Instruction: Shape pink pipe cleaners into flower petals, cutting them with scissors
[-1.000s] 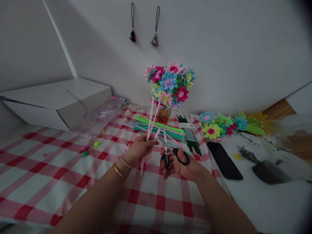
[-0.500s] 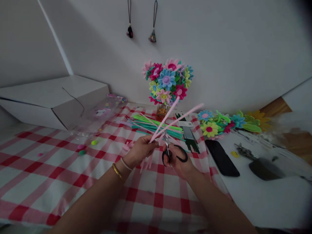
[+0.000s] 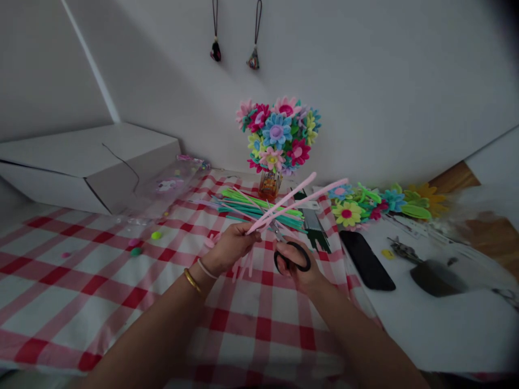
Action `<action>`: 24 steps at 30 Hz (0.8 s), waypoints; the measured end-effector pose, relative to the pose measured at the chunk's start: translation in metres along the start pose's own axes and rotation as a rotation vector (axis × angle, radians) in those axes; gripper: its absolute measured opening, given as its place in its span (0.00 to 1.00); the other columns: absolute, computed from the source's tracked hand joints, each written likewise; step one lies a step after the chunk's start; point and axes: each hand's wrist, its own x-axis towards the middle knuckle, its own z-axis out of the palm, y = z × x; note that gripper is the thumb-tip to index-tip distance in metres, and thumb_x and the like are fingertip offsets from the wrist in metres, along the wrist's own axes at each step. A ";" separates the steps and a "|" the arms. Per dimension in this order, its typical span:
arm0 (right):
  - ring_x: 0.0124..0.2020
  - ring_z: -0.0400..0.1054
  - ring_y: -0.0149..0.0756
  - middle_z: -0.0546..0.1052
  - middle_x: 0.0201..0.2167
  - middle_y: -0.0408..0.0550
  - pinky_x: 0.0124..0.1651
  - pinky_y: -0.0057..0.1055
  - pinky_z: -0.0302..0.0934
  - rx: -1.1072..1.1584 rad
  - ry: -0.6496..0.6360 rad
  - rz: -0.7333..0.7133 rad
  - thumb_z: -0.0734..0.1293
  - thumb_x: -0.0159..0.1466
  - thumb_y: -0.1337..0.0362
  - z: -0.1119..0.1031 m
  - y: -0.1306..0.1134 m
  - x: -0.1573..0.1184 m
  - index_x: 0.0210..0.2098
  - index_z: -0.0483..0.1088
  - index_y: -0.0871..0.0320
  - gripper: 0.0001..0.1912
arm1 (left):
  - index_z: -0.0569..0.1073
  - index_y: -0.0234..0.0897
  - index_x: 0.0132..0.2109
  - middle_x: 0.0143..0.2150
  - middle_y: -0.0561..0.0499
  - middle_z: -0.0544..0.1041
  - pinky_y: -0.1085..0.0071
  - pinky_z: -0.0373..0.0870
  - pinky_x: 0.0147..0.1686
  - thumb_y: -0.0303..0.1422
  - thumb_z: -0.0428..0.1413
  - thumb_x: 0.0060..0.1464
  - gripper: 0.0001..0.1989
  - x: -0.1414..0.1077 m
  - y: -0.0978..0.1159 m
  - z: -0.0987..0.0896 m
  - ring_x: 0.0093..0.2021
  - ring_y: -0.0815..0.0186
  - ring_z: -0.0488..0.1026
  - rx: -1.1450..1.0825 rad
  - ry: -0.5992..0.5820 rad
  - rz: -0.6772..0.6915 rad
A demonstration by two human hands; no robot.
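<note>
Pinched in my left hand [image 3: 233, 247] are pink pipe cleaners [image 3: 294, 201]; their long ends point up and to the right, and short pieces hang below the fingers. My right hand [image 3: 298, 265] grips black-handled scissors [image 3: 292, 257] with fingers through the loops. The metal blades reach up to the pink stems just right of my left fingertips; whether they close on a stem is too small to tell. Behind both hands lies a pile of green and teal pipe cleaners [image 3: 259, 208]. A small pink looped piece [image 3: 211, 241] rests left of my left hand.
A vase [image 3: 269, 185] of fuzzy flowers [image 3: 279, 132] stands at the back. To the right are a black phone [image 3: 367, 260], finished flowers [image 3: 348, 214] and dark green stems [image 3: 318, 237]. A white box [image 3: 93, 162], a clear bag [image 3: 166, 189] and pompoms [image 3: 156, 235] are on the left.
The scissors' handles have come closer together. The pink pipe cleaners have tilted lower, toward the right, and my left hand has shifted slightly left.
</note>
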 end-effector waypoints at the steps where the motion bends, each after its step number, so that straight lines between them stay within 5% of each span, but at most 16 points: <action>1: 0.10 0.51 0.22 0.63 0.10 0.37 0.12 0.21 0.41 -0.014 0.000 -0.006 0.66 0.54 0.58 0.000 0.000 0.000 0.21 0.62 0.60 0.13 | 0.73 0.32 0.31 0.19 0.57 0.65 0.78 0.42 0.13 0.30 0.56 0.40 0.08 0.000 0.000 0.000 0.13 0.80 0.50 0.001 -0.007 0.003; 7: 0.09 0.46 0.20 0.57 0.08 0.33 0.12 0.21 0.37 -0.035 0.141 -0.131 0.67 0.54 0.59 -0.007 -0.004 0.002 0.24 0.64 0.59 0.11 | 0.72 0.32 0.41 0.20 0.57 0.65 0.79 0.42 0.13 0.30 0.57 0.41 0.16 -0.002 0.003 0.000 0.13 0.80 0.50 -0.012 -0.041 -0.006; 11: 0.13 0.57 0.25 0.65 0.12 0.37 0.16 0.23 0.49 -0.053 0.155 -0.190 0.64 0.56 0.57 -0.017 -0.007 0.011 0.31 0.65 0.59 0.11 | 0.69 0.33 0.47 0.23 0.54 0.70 0.79 0.42 0.12 0.32 0.58 0.42 0.21 -0.001 0.013 -0.011 0.13 0.80 0.50 -0.019 -0.025 -0.005; 18: 0.17 0.60 0.28 0.67 0.16 0.39 0.21 0.26 0.54 -0.095 0.186 -0.202 0.64 0.55 0.56 -0.027 -0.003 0.020 0.30 0.65 0.59 0.11 | 0.71 0.32 0.25 0.14 0.57 0.63 0.79 0.47 0.14 0.32 0.61 0.34 0.09 -0.003 0.040 -0.046 0.14 0.77 0.55 0.454 0.374 -0.039; 24: 0.18 0.60 0.29 0.67 0.17 0.38 0.23 0.27 0.55 -0.152 0.168 -0.228 0.65 0.56 0.58 -0.026 -0.009 0.016 0.32 0.65 0.57 0.09 | 0.64 0.34 0.18 0.13 0.59 0.56 0.77 0.42 0.14 0.40 0.60 0.37 0.16 -0.005 0.043 -0.053 0.14 0.77 0.51 0.606 0.414 0.029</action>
